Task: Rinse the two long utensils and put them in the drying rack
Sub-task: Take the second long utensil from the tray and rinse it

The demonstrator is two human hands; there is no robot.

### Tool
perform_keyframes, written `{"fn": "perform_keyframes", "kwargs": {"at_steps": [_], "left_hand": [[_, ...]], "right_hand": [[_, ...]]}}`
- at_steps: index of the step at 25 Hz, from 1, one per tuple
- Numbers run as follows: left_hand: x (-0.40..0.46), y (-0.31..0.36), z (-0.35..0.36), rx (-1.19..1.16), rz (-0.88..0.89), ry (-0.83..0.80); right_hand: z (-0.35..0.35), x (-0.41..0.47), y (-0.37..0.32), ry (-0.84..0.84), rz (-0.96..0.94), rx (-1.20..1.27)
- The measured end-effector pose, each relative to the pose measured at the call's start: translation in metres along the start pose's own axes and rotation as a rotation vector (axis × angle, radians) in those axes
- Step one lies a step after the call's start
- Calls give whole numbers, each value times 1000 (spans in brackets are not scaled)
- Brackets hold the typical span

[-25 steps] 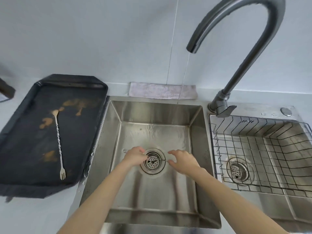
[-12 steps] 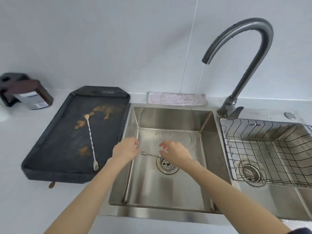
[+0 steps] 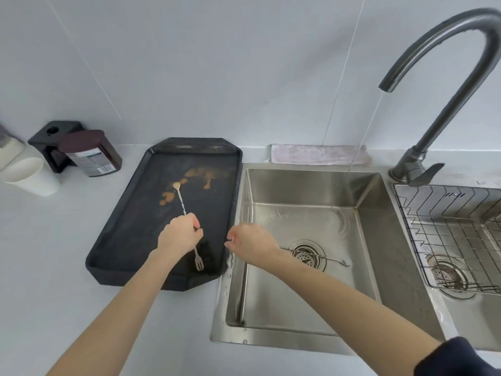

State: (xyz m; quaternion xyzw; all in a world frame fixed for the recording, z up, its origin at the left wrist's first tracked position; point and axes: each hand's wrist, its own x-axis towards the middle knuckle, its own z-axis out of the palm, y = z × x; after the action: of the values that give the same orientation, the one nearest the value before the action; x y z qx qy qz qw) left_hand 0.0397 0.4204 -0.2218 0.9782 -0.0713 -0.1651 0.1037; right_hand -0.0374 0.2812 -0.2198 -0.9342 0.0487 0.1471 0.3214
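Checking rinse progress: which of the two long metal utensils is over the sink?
The plain thin utensil, held by the right hand across the drain. The twisted fork-ended one lies on the black tray.

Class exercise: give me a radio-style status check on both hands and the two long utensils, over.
Left hand grips twisted fork over black tray. Right hand holds second utensil across sink drain. Tap running; drying rack unobstructed.

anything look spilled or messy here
Yes: brown stains smear the far end of the black tray, around the spoon end of the twisted utensil that the left hand grips.
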Motion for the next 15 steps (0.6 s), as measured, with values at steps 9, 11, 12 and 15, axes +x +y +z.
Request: {"fn": "perform_keyframes", "kwargs": {"at_steps": [9, 11, 12, 15], "left_hand": [[30, -24, 8, -10, -130, -75], [38, -25, 13, -15, -171, -84], [41, -26, 15, -12, -186, -85], [47, -25, 16, -42, -215, -100]], "right_hand": [[49, 48, -42, -76, 7, -92], [54, 55, -45, -73, 7, -131], [56, 58, -45, -72, 5, -145], [57, 62, -44, -70, 14, -121]]}}
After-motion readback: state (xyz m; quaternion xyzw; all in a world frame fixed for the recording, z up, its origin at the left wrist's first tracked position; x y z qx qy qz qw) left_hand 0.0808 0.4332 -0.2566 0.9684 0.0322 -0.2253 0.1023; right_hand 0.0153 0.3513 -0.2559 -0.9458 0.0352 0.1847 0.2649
